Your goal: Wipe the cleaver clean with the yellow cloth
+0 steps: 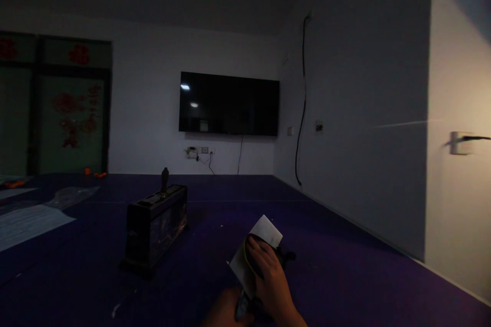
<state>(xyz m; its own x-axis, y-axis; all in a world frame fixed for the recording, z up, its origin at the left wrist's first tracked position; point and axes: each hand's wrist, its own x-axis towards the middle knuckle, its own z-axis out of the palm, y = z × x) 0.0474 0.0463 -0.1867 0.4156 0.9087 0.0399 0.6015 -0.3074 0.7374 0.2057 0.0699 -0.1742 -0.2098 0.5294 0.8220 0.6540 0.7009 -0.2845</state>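
Observation:
Low in the middle of the view, my left hand (pixel 226 309) is closed round the dark handle (pixel 241 304) of a wide, flat, silvery blade (pixel 268 231) that looks like a cleaver. The blade is tilted, with its broad face partly covered. My right hand (pixel 270 276) lies over it, fingers bent and pressed on a dark pad with a yellow edge (pixel 248 260). A small black thing (pixel 286 255) pokes out beyond the right hand; its kind is unclear. To the left stands a black box like a knife block (pixel 153 227), with one dark handle (pixel 164 179) upright in its top.
Both hands are above a purple-blue tabletop (pixel 326 260). White sheets (pixel 30 222) and clear plastic (pixel 72 195) lie at left, near small orange things (pixel 100 174). A wall-mounted television (pixel 230 104), a hanging cable (pixel 304 97) and a door handle (pixel 462 142) are farther off. The room is dim.

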